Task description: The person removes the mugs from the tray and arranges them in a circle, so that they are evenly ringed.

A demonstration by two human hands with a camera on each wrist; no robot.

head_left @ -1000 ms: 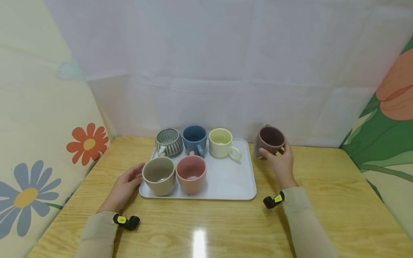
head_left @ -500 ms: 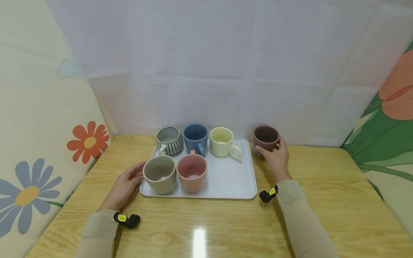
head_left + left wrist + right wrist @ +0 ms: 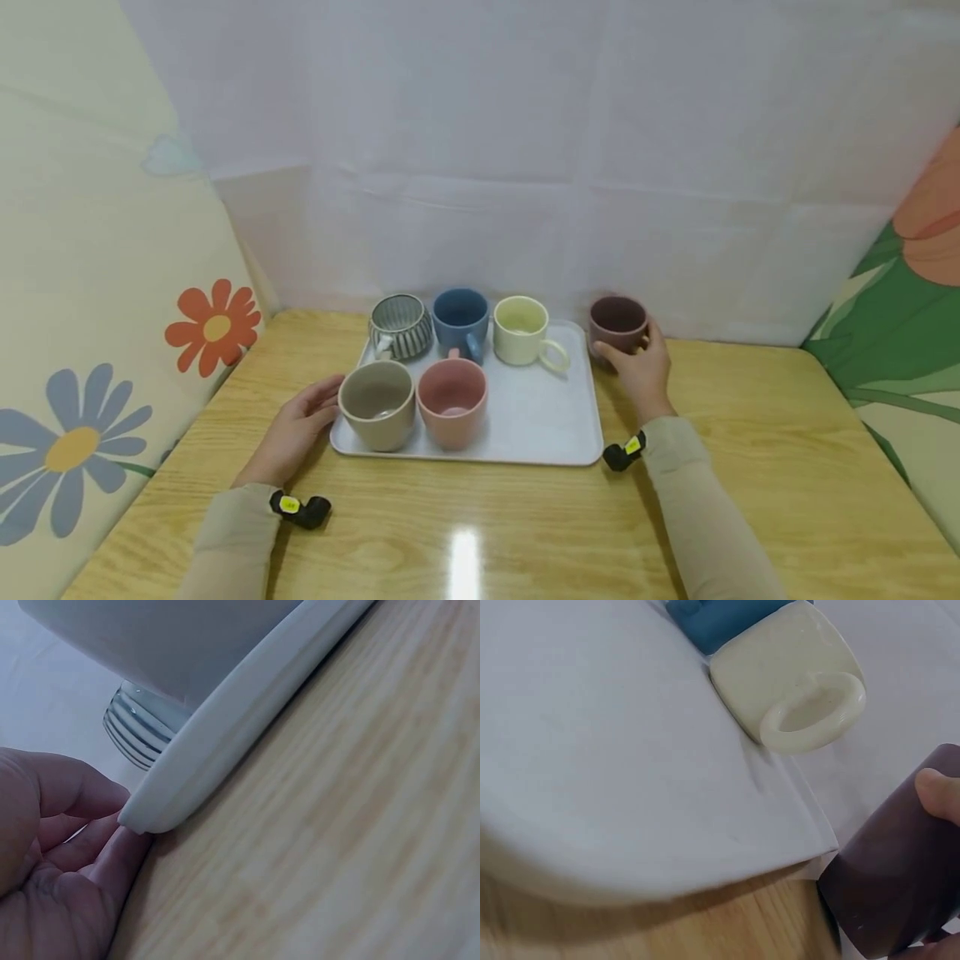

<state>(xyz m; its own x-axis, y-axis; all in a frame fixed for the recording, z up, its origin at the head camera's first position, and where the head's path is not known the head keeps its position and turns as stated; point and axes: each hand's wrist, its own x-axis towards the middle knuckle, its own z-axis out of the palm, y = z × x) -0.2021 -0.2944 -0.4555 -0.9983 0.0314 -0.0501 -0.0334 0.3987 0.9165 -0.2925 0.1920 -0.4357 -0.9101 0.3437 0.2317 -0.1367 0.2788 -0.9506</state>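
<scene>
My right hand (image 3: 637, 371) holds a dark purple mug (image 3: 618, 323) just off the back right corner of the white tray (image 3: 540, 417); in the right wrist view the mug (image 3: 900, 862) is beside that corner, thumb on its wall. At the tray's left edge, my left hand (image 3: 296, 429) grips the rim; in the left wrist view, fingers (image 3: 82, 787) meet the rim (image 3: 202, 757) from above and below. On the tray stand a grey-beige cup (image 3: 378, 417), a pink mug (image 3: 452, 408), a striped cup (image 3: 401, 329), a blue mug (image 3: 460, 321) and a pale yellow mug (image 3: 520, 333).
A wooden table (image 3: 525, 533) carries the tray. White cloth (image 3: 465, 150) hangs close behind the back row of cups. Flower-printed cloth flanks the table on the left (image 3: 75, 250) and right (image 3: 900, 333). Bare tray surface shows right of the pink mug.
The right hand has brought the purple mug slightly left and set it more upright beside the tray. My left hand stays at the rim, and the view has shifted a little.
</scene>
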